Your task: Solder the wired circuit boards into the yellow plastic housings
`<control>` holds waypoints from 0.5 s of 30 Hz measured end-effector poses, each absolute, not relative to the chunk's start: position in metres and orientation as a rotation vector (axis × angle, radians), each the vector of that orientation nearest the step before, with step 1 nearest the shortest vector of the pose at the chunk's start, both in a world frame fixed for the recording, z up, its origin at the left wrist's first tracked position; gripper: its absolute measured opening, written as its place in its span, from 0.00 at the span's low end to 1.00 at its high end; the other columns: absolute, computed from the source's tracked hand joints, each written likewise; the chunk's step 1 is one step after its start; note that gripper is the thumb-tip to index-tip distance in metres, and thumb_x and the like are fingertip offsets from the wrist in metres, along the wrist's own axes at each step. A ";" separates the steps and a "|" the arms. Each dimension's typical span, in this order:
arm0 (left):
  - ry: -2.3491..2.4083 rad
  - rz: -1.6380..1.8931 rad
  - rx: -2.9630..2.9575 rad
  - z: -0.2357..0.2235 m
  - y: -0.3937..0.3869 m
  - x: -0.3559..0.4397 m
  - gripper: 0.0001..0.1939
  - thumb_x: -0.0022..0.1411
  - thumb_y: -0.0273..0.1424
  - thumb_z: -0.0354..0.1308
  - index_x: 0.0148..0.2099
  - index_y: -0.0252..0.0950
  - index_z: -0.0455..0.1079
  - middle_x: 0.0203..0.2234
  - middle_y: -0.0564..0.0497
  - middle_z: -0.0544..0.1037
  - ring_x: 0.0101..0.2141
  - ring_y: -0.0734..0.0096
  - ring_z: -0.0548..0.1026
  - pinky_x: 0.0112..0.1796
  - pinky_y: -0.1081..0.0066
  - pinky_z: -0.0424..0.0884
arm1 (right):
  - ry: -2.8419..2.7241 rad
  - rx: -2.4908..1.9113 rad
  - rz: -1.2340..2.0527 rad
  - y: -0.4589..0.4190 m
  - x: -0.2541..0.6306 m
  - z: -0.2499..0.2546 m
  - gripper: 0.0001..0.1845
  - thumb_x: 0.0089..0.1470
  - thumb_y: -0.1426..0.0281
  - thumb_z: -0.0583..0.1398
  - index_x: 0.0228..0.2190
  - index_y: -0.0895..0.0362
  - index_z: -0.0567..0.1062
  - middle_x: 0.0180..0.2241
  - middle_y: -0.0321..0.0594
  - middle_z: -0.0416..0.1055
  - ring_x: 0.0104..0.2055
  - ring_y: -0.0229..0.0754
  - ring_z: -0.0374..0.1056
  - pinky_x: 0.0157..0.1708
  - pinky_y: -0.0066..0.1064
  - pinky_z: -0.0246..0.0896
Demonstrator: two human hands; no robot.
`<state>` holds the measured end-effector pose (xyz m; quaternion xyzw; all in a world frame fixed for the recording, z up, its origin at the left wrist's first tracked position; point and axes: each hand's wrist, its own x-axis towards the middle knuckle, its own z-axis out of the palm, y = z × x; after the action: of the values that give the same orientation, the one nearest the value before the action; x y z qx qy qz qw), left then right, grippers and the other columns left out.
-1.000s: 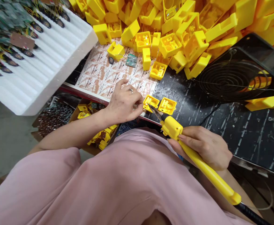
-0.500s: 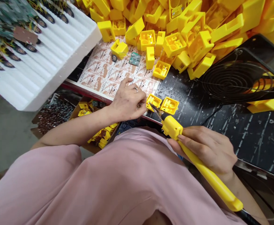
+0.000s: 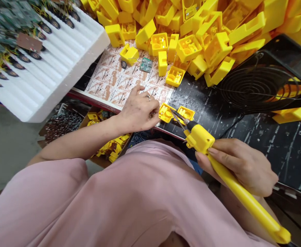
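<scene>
My left hand (image 3: pixel 140 109) lies at the table's front edge, fingers curled, with thumb and a fingertip closed at the left side of a small yellow plastic casing (image 3: pixel 166 113). The casing faces open side up and shows small metal parts inside. A second open yellow casing (image 3: pixel 186 114) sits just right of it, partly hidden by the tool. My right hand (image 3: pixel 243 163) is wrapped round a yellow soldering iron (image 3: pixel 203 139) with a long handle. Its dark metal tip and a thin rod beside it point at the right part of the first casing.
Many yellow casings (image 3: pixel 188 48) are heaped at the back. A wheeled yellow casing (image 3: pixel 129 54) is wired to a green circuit board (image 3: pixel 146 64). A black fan (image 3: pixel 258 82) stands right. White foam (image 3: pixel 70 72) holds boards and small round parts at left. Below is a box of yellow pieces (image 3: pixel 114 149).
My right hand and the soldering iron have moved right and slightly down, drawing the tip toward the first casing's right side. My left hand stays nearly in place.
</scene>
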<state>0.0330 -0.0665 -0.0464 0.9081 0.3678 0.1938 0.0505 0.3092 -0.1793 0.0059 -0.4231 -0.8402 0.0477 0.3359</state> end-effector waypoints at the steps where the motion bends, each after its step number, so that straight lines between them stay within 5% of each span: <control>1: 1.126 0.560 2.751 -0.046 -0.066 0.033 0.10 0.61 0.31 0.53 0.31 0.38 0.74 0.23 0.53 0.76 0.32 0.64 0.75 0.57 0.48 0.71 | -2.192 -1.093 0.129 -0.178 0.308 0.005 0.10 0.61 0.77 0.67 0.35 0.51 0.73 0.28 0.33 0.78 0.26 0.37 0.75 0.24 0.27 0.70; 8: 1.145 0.472 2.699 -0.042 -0.065 0.034 0.11 0.60 0.31 0.53 0.31 0.38 0.76 0.24 0.51 0.77 0.33 0.62 0.75 0.58 0.45 0.68 | -2.171 -1.005 0.207 -0.180 0.296 -0.006 0.18 0.53 0.79 0.73 0.40 0.54 0.73 0.30 0.36 0.79 0.30 0.38 0.76 0.29 0.28 0.74; 15: 1.142 0.449 2.723 -0.042 -0.065 0.036 0.10 0.60 0.31 0.53 0.31 0.38 0.75 0.24 0.52 0.76 0.34 0.62 0.76 0.59 0.45 0.68 | -2.182 -1.042 0.245 -0.183 0.302 0.000 0.11 0.60 0.76 0.68 0.40 0.52 0.74 0.31 0.37 0.79 0.30 0.38 0.76 0.30 0.30 0.76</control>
<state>0.0361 -0.0645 -0.0418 0.9090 0.3813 0.1498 0.0773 0.3017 -0.1831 0.0001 -0.4019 -0.8415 0.0947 0.3483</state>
